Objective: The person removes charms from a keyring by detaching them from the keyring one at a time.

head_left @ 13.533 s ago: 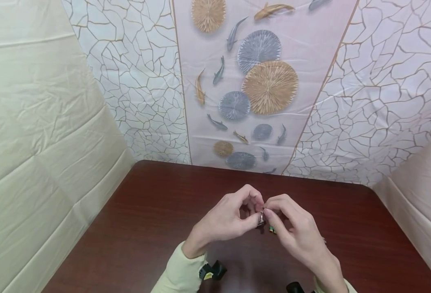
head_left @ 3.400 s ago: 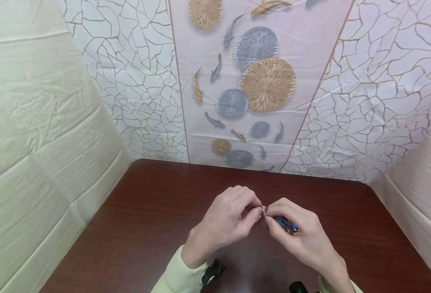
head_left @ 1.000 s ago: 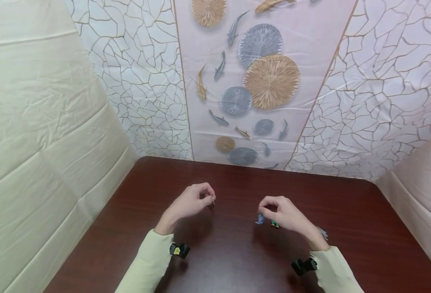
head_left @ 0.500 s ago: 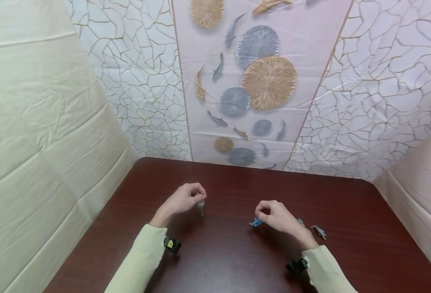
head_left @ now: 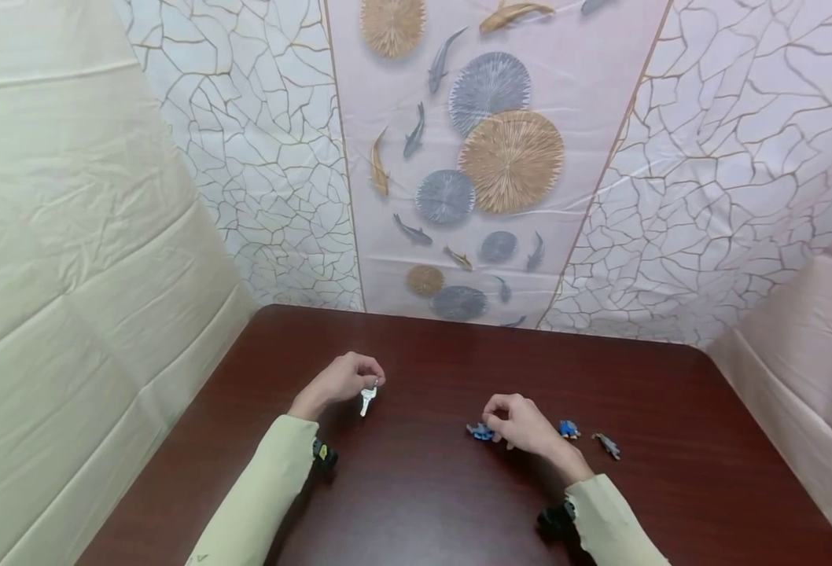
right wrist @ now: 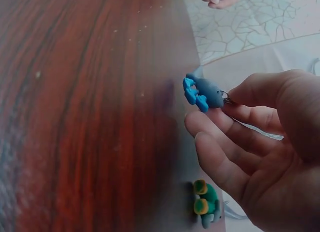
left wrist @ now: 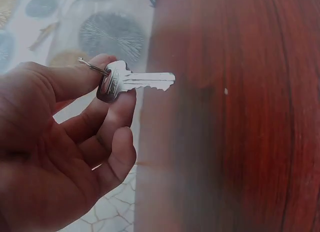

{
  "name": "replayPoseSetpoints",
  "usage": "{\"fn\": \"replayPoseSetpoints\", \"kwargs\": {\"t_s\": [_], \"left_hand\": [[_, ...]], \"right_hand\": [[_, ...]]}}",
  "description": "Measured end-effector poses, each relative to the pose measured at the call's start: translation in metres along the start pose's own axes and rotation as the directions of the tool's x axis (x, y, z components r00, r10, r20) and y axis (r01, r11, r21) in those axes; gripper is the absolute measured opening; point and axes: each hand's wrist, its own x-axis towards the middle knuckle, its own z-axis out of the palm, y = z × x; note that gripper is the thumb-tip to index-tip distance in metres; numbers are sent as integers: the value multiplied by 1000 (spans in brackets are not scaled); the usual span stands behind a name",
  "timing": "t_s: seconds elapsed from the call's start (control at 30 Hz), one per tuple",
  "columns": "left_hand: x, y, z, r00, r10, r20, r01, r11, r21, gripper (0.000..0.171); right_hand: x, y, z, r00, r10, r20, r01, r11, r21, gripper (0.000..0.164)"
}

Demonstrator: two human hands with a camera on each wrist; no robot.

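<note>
In the head view my left hand (head_left: pixel 341 380) is at the left middle of the table, pinching a silver key (left wrist: pixel 142 81) near its head. A small metal ring (left wrist: pixel 94 67) passes through the key's head, and the blade points away from the fingers. To the right, my right hand (head_left: pixel 528 426) holds a small grey-and-blue animal-like charm (right wrist: pixel 206 94). Thumb and fingertips pinch the metal loop at its end. The charm hangs close over the table; whether it touches the wood is unclear.
A green figure (right wrist: pixel 210 198) with yellow feet lies under the right hand in its wrist view. Beyond that hand sit a blue figure (head_left: pixel 568 428) and a grey-blue one (head_left: pixel 608 446) on the dark wooden table (head_left: pixel 416 487). Patterned cloth (head_left: pixel 281 157) hangs behind.
Earlier both hands worked together at a metal ring. They have since drawn apart, the left with the key, the right with the charm. In the last second both have shifted left and the key swings into view.
</note>
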Motion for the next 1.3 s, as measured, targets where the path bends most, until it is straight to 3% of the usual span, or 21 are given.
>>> {"fn": "replayPoseSetpoints", "kwargs": {"t_s": [0.43, 0.63, 0.8, 1.07, 1.3], "left_hand": [[13, -11, 10, 997, -50, 57, 47, 997, 57, 14], [16, -16, 16, 999, -34, 25, 31, 995, 95, 13], [17, -16, 18, 999, -54, -2, 54, 991, 125, 7], [16, -14, 11, 994, -111, -11, 112, 977, 181, 5], [16, -14, -3, 993, -119, 7, 113, 959, 260, 9]], "right_hand": [[10, 5, -5, 1000, 24, 17, -24, 999, -39, 9], [13, 5, -13, 1000, 9, 19, -8, 999, -50, 10], [13, 6, -21, 1000, 28, 10, -28, 998, -54, 10], [12, 8, -40, 999, 7, 35, -4, 996, -90, 13], [10, 12, -65, 998, 15, 53, -7, 990, -144, 16]]}}
